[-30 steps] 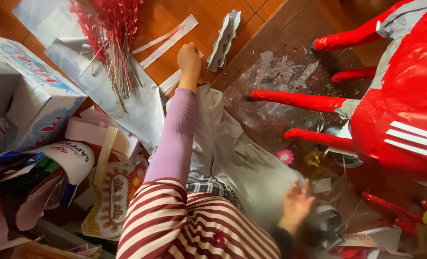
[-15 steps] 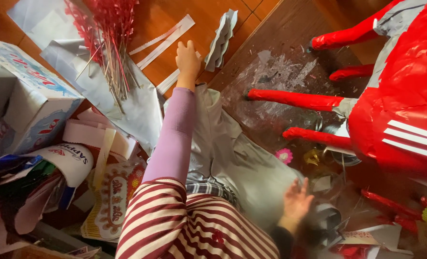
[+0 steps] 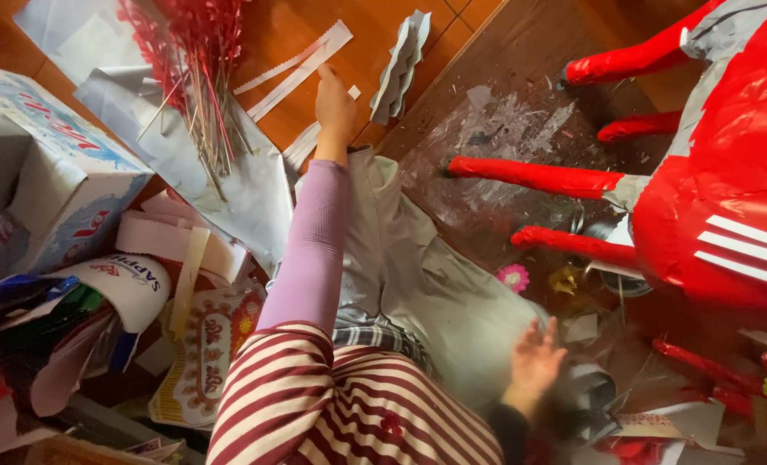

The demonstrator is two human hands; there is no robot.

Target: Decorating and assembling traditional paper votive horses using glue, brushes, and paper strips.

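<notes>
The left hand point(image 3: 335, 105) stretches out over the wooden floor point(image 3: 383, 43), fingers loosely curled, touching the white paper strips point(image 3: 293, 71) that lie just right of the bundle of red-tipped sticks point(image 3: 195, 77). The right hand point(image 3: 534, 362), fingers spread and holding nothing, rests below the red papered figure point(image 3: 711, 172).

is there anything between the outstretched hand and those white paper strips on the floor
Nothing visible. The left hand is stretched out over the orange wooden floor with its fingertips right at the white paper strips. The bundle of red sticks lies off to one side and the stack of wavy cut paper to the other.
</notes>
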